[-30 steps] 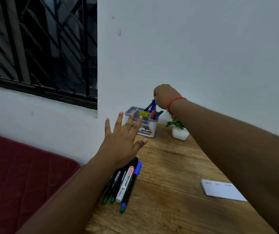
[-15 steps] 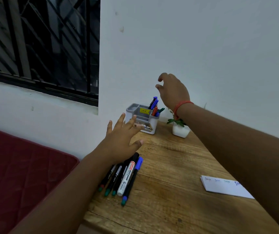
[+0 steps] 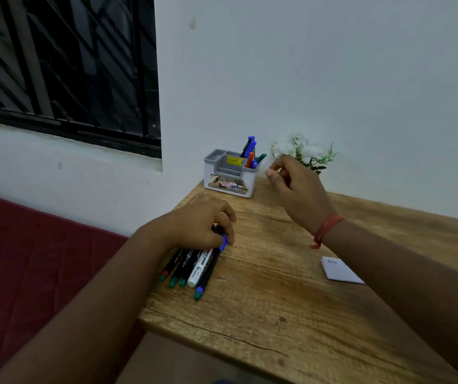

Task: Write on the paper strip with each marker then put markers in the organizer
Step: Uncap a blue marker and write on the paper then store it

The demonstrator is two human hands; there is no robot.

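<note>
Altogether five markers (image 3: 194, 268) lie on the table (image 3: 277, 300); the left hand (image 3: 198, 221) pinches the blue-capped one, four stand in the organizer (image 3: 229, 176), right hand (image 3: 295, 189) loosely curled, empty.

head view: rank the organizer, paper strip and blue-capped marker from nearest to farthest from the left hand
1. Blue-capped marker: under the left hand, fingers on its cap end.
2. Organizer: beyond the hand, in the table's far corner by the wall.
3. Paper strip: off to the right, partly behind the right forearm.
</note>
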